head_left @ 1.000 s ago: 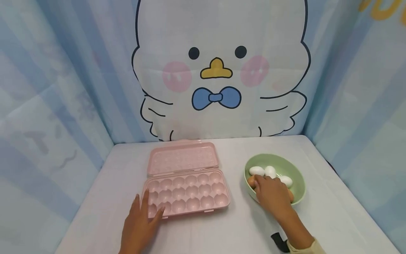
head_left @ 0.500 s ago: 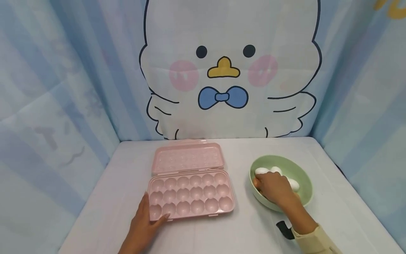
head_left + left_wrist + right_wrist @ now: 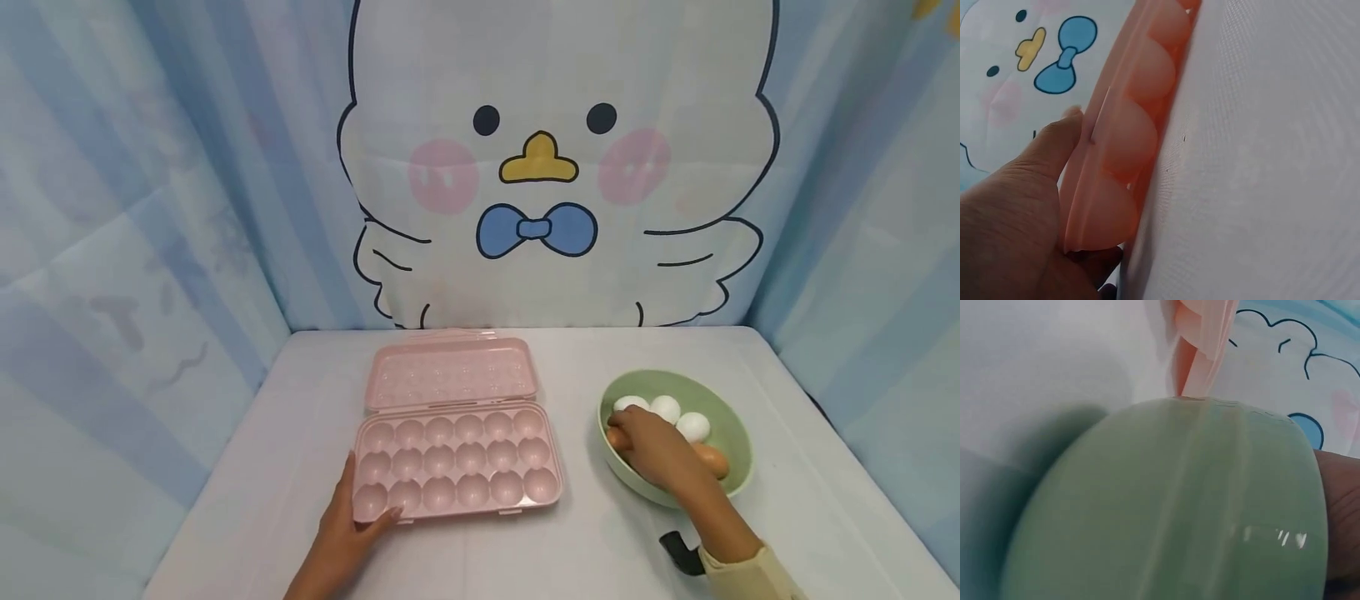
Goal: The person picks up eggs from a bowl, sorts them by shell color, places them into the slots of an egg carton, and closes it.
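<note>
A pink egg box (image 3: 457,458) lies on the table with its lid (image 3: 453,375) folded back and its round hollows bare. My left hand (image 3: 341,525) grips the box's front left corner, thumb on the rim; in the left wrist view, fingers (image 3: 1100,265) curl beneath the edge. To the right stands a green bowl (image 3: 731,417) with several white eggs (image 3: 693,427) and brown eggs (image 3: 711,458). Reaching into it, my right hand (image 3: 660,450) holds a brown egg (image 3: 618,439) near the left wall, its fingertips partly hidden. The bowl's outside (image 3: 1166,500) fills most of the right wrist view.
A white cloth covers the table (image 3: 525,550). Behind it hangs a curtain (image 3: 555,275) printed with a cartoon bird, and striped blue curtains (image 3: 150,333) close in both sides. A black strap (image 3: 681,553) shows beside the right wrist.
The left hand's fingers have come off the hollows and closed on the box's corner. The right hand stays in the bowl at the brown egg. The whole view has shifted slightly.
</note>
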{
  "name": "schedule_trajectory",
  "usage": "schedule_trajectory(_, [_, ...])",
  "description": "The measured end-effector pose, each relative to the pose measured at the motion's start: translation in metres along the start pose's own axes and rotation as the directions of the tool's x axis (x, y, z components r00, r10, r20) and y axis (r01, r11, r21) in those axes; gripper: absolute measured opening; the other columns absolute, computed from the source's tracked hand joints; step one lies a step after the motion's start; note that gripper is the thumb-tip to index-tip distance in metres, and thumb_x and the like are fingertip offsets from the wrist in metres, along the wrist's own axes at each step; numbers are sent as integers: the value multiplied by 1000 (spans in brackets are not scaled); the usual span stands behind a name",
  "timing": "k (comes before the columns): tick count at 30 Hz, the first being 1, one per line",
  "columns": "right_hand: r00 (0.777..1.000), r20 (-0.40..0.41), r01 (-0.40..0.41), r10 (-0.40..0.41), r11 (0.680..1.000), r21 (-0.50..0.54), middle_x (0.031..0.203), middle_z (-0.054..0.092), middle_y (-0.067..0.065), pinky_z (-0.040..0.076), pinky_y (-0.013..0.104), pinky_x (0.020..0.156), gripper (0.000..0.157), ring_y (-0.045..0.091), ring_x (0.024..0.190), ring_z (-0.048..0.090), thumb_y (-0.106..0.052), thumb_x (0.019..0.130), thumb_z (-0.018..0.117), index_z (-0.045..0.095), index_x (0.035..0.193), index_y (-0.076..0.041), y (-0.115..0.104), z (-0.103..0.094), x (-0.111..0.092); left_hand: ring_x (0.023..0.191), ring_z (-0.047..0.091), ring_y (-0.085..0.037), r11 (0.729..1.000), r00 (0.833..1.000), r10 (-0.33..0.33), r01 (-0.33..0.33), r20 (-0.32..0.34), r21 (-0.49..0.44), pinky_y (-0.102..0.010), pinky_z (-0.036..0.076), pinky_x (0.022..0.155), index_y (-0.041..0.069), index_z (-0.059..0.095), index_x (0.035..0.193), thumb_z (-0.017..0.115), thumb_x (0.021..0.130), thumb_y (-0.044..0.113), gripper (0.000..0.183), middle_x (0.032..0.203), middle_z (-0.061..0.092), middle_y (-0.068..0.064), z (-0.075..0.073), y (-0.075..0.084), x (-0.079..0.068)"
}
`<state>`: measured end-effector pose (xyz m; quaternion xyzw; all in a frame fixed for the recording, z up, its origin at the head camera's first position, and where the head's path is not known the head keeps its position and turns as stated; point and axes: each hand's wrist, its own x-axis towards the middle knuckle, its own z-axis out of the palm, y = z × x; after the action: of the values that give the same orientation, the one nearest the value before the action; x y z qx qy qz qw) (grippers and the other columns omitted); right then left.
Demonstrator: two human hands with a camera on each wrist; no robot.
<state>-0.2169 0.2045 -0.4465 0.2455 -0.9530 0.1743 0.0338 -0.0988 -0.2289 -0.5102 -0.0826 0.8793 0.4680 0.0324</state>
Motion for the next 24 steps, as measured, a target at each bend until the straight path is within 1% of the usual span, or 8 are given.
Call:
schedule_trajectory(2, [1000, -10, 1, -1, 999, 39, 109, 69, 12, 55, 51, 84, 34, 35, 98, 68, 5, 83, 76, 70, 116, -2, 2, 2, -3, 152, 13, -48, 1000, 1000, 14, -14, -7, 18, -62, 15, 119, 9, -7, 166, 78, 91, 51, 121, 169, 5, -28, 0, -2, -1])
schedule_trajectory(4, [1000, -22, -16, 17, 997, 79, 113, 71, 14, 55, 52, 85, 40, 36, 101, 68, 4, 84, 79, 69, 122, -2, 1, 1, -6, 151, 14, -50, 999, 1000, 16, -16, -6, 29, -64, 17, 118, 9, -7, 166, 78, 91, 50, 120, 168, 6, -30, -1, -2, -2])
schedule_trajectory(6, [998, -48, -37, 43, 992, 117, 113, 72, 14, 56, 52, 84, 40, 35, 101, 69, 1, 85, 81, 70, 124, -3, -2, -2, -6, 151, 14, -52, 999, 1000, 18, -18, -6, 33, -65, 17, 117, 8, -7, 165, 78, 92, 48, 119, 167, 7, -31, -2, -3, -3])
schedule_trajectory(9, [988, -122, -67, 89, 983, 172, 114, 72, 15, 57, 53, 81, 42, 35, 98, 70, -3, 87, 82, 68, 127, -3, -9, -8, -6, 151, 14, -52, 999, 1000, 13, -13, 1, 31, -65, 17, 117, 8, -9, 165, 77, 93, 48, 119, 167, 6, -31, -3, -2, -3])
schedule_trajectory(13, [964, -236, -76, 124, 976, 204, 120, 68, 18, 56, 54, 85, 45, 36, 101, 68, -6, 91, 80, 63, 132, -1, -21, -12, -1, 151, 13, -52, 999, 1000, 12, -12, 5, 36, -65, 17, 117, 7, -10, 165, 76, 93, 49, 120, 167, 5, -31, -2, -1, -1])
schedule_trajectory(18, [939, -324, -59, 120, 980, 193, 123, 65, 18, 56, 51, 84, 45, 33, 99, 66, -8, 91, 81, 64, 132, -1, -36, -8, 9, 151, 13, -52, 999, 1000, -1, 0, 6, 42, -64, 16, 118, 8, -10, 165, 76, 92, 51, 120, 167, 5, -31, 1, 2, 0])
schedule_trajectory(21, [934, -338, -45, 114, 978, 204, 126, 64, 17, 57, 49, 83, 44, 32, 100, 66, -8, 90, 81, 65, 131, -1, -47, -1, 18, 151, 14, -51, 998, 1000, -22, 22, 7, 51, -63, 16, 118, 9, -10, 165, 75, 92, 53, 121, 167, 6, -31, 2, 3, 0])
schedule_trajectory(24, [936, -339, -23, 99, 975, 221, 123, 65, 16, 57, 47, 82, 43, 32, 98, 66, -7, 88, 84, 67, 127, 0, -57, 9, 28, 151, 13, -52, 998, 1000, -31, 30, 4, 52, -63, 16, 118, 9, -11, 165, 76, 91, 53, 122, 167, 6, -31, 2, 3, 1])
